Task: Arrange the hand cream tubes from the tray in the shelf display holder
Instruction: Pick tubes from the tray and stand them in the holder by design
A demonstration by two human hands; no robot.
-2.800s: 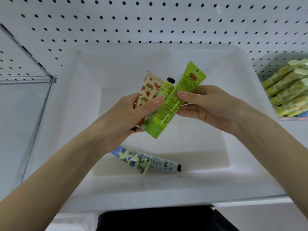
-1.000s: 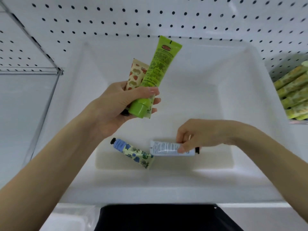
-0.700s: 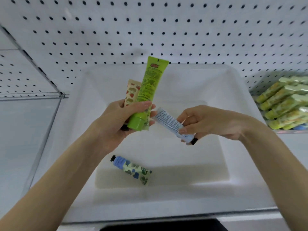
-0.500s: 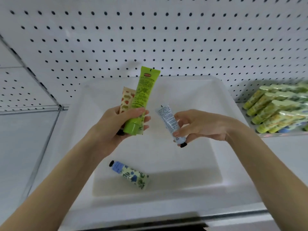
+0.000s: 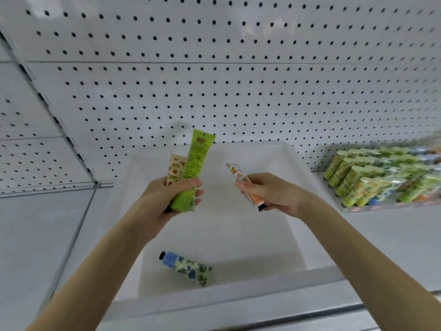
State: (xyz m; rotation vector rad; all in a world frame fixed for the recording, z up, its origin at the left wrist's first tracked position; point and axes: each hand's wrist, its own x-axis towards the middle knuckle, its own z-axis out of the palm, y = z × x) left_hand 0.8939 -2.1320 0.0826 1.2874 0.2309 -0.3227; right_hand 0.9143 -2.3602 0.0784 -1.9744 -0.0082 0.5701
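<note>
I see my left hand (image 5: 164, 199) wrapped round a bundle of tubes near their cap ends, crimped tails pointing up; the tall green tube (image 5: 195, 163) stands in front and a cream tube with red and green print (image 5: 175, 169) sits behind it; whether more are tucked in that fist I cannot tell. My right hand (image 5: 274, 191) pinches a slim orange-patterned tube (image 5: 238, 174) low on its body, cap downward, held over the white tray (image 5: 238, 292); one blue floral tube (image 5: 186, 268) lies on the tray floor, apart from both hands. The clear display holder (image 5: 381, 207) sits on the shelf to the right, already packed with green tubes (image 5: 353, 180) lying in rows. I judge these tubes light, soft-walled and glossy; a hard squeeze mid-body would dent them or let them slide, so I would grip close to the stiff shoulder by the cap, or by the flat crimp; the bundle in the left hand looks likelier to fan out and slip than the single one; a firm fist near the caps seems safest.
</note>
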